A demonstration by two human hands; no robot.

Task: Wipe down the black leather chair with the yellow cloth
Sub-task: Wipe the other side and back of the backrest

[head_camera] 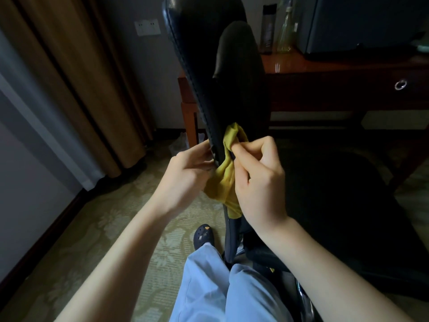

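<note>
Leaning up-left, backrest (200, 56) against yellow cloth (225, 181)

Both forearms extended forward, hands converging at centre.
Left hand (186, 170): fingers curled round the chair edge (204, 105). Right hand (257, 180): wrist slightly bent, thumb and curled fingers pinching the yellow cloth (222, 184).

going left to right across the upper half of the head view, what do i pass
curtain → wall socket → chair back → dark bottle → clear bottle → drawer ring
</note>
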